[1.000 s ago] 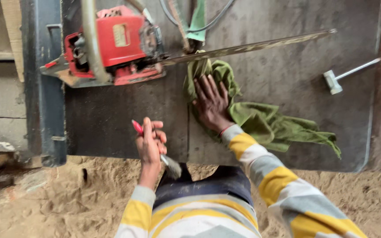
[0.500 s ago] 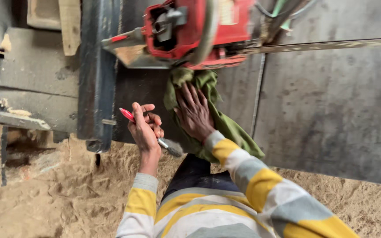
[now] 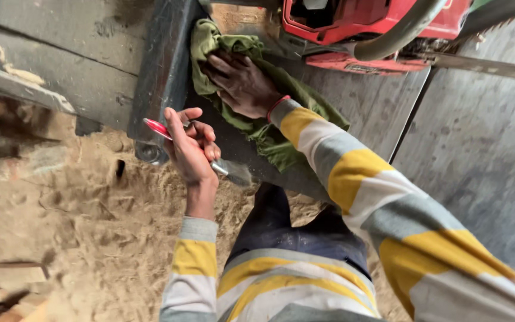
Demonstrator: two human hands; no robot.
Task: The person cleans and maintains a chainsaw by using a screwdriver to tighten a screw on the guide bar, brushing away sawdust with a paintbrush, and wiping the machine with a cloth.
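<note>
My right hand [image 3: 242, 83] lies flat on a crumpled green cloth [image 3: 281, 128] that rests on a grey metal bench [image 3: 478, 149], close to a red chainsaw [image 3: 365, 30] at the top. The saw's long bar [image 3: 490, 64] runs off to the right. My left hand [image 3: 191, 149] is held over the bench's near edge, fingers closed around a small brush with a red handle [image 3: 157, 127] and grey bristles [image 3: 233, 173]. Both arms wear yellow, grey and white striped sleeves.
A dark steel beam [image 3: 162, 77] runs down the bench's left side, ending in a round tube. Sawdust covers the ground [image 3: 61, 214] below. Wooden planks [image 3: 7, 283] lie at the lower left, and a grey ledge [image 3: 19, 86] at the far left.
The view has swung left and closer. My right hand has slid the green cloth leftward, under the chainsaw body toward the steel beam. The left hand keeps hold of the brush.
</note>
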